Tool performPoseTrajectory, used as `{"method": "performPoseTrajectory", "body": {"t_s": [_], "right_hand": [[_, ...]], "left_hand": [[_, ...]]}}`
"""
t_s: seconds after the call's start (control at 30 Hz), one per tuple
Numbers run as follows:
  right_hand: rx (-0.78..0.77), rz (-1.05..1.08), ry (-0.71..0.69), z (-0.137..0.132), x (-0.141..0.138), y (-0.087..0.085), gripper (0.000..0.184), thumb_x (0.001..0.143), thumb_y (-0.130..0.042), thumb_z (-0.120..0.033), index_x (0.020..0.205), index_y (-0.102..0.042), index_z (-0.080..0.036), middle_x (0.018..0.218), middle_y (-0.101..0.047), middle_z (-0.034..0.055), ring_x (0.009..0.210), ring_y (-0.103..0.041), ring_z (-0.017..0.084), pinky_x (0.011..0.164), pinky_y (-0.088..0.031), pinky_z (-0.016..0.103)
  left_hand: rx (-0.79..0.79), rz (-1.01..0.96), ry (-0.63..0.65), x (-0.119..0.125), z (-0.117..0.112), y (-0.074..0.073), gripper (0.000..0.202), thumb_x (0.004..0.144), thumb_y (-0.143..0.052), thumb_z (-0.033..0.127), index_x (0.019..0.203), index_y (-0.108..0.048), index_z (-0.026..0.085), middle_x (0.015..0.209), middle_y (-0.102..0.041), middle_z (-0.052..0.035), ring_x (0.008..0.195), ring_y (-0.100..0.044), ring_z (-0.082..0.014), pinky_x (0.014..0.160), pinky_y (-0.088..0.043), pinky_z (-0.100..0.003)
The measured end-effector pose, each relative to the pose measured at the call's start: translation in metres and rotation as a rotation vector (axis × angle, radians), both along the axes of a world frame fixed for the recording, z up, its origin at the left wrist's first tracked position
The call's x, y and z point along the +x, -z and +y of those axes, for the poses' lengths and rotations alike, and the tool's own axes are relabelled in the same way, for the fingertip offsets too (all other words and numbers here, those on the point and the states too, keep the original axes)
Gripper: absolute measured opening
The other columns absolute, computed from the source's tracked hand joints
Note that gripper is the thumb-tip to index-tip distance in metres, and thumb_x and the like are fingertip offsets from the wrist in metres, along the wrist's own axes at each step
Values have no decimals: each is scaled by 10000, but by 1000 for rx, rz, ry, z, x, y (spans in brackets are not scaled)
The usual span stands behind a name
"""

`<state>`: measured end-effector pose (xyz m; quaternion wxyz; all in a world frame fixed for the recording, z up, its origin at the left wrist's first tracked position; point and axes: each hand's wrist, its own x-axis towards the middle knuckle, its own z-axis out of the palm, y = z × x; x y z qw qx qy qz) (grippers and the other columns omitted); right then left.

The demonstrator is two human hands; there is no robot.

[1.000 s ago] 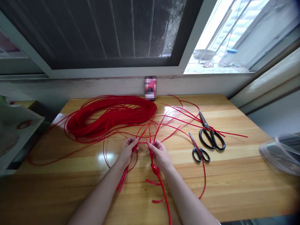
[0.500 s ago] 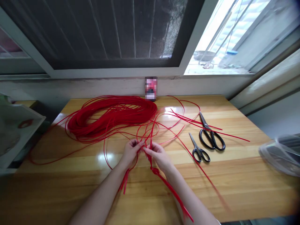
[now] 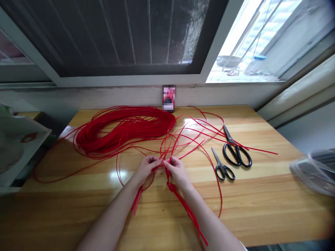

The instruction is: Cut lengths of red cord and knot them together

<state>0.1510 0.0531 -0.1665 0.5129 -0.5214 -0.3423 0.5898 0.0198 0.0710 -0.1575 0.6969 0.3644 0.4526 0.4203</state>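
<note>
My left hand [image 3: 149,168] and my right hand [image 3: 176,170] meet over the middle of the wooden table, fingers pinched close together on thin red cords [image 3: 168,174]. Several strands fan out beyond my fingertips toward the right and back. Below my right hand the cords pass through a knot [image 3: 171,187], and a bundle of tails runs down beside my right forearm. More red cord ends [image 3: 136,202] hang by my left wrist. Exactly how the strands cross between the fingers is too small to make out.
A large red cord coil [image 3: 125,130] lies at the back left. To the right are small scissors [image 3: 222,169] and larger black-handled scissors [image 3: 237,151], with cords crossing the larger pair. A phone-like upright object [image 3: 169,98] leans at the back, and a clear plastic container [image 3: 312,172] is far right.
My hands have drawn slightly closer together at the fingertips. The long loose strand on the right has swung in toward my right arm, and the knotted tails have shifted left.
</note>
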Motion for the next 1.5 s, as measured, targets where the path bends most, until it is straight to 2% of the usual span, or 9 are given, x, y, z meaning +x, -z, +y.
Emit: {"method": "performPoseTrajectory", "body": {"t_s": [0.17, 0.37, 0.63, 0.83, 1.0, 1.2, 1.37, 1.43, 1.5], "right_hand": [[-30, -35, -43, 0, 3, 4, 255, 560, -715, -322, 557, -514, -166, 442, -456, -63, 409, -362, 62, 415, -266, 200], [13, 107, -8, -2, -3, -1, 240, 546, -708, -265, 706, -542, -198, 600, -579, -37, 503, -493, 101, 492, -396, 224], [69, -4, 54, -1, -3, 0, 212, 565, -670, -251, 599, -470, -188, 537, -489, -64, 484, -421, 77, 493, -351, 208], [56, -158, -14, -1, -2, 13, 207, 580, -651, -249, 581, -453, -188, 501, -456, -70, 454, -384, 74, 467, -321, 209], [106, -315, 17, -7, -4, 22, 187, 653, -624, -323, 644, -493, -191, 561, -518, -40, 504, -440, 104, 499, -354, 225], [189, -537, 20, -12, -2, 14, 121, 691, -589, -311, 671, -530, -207, 588, -548, -25, 528, -458, 120, 531, -359, 240], [164, -436, -24, -8, 1, 14, 136, 671, -600, -303, 684, -504, -209, 607, -538, -28, 546, -473, 124, 549, -383, 252], [125, -335, -62, -9, 9, 10, 213, 628, -647, -310, 757, -511, -209, 673, -563, -10, 608, -513, 143, 583, -409, 269], [112, -381, 3, -13, 21, -1, 332, 589, -692, -313, 855, -524, -208, 738, -574, 13, 668, -529, 164, 611, -418, 285]], "left_hand": [[20, 16, 97, -3, -1, -2, 282, 531, -759, 317, 534, -561, 117, 466, -499, 27, 426, -413, -51, 452, -288, -193], [-16, -42, 166, -4, -2, -5, 282, 535, -754, 317, 545, -548, 124, 477, -519, 21, 423, -423, -57, 452, -294, -196], [1, -6, 75, -1, -1, -1, 302, 530, -761, 310, 548, -522, 126, 492, -498, 33, 443, -421, -49, 464, -302, -186], [25, 52, 38, 3, 0, 6, 297, 521, -764, 288, 730, -636, 121, 457, -444, 63, 414, -379, -43, 451, -284, -186], [17, 99, 12, 6, -1, 5, 268, 496, -769, 303, 594, -603, 116, 483, -507, 30, 440, -415, -59, 459, -303, -194], [10, 81, 12, 6, -2, 5, 259, 503, -758, 294, 557, -570, 124, 478, -510, 33, 436, -414, -59, 466, -301, -197], [60, 98, -11, 7, -2, 5, 257, 518, -751, 292, 538, -556, 126, 466, -488, 42, 445, -398, -58, 472, -281, -196], [67, 103, -11, 8, -2, 6, 253, 519, -749, 294, 547, -560, 128, 463, -476, 48, 446, -388, -59, 473, -277, -197], [77, 106, -11, 9, -3, 8, 248, 526, -745, 294, 548, -560, 130, 461, -461, 52, 442, -373, -56, 467, -265, -198]]}}
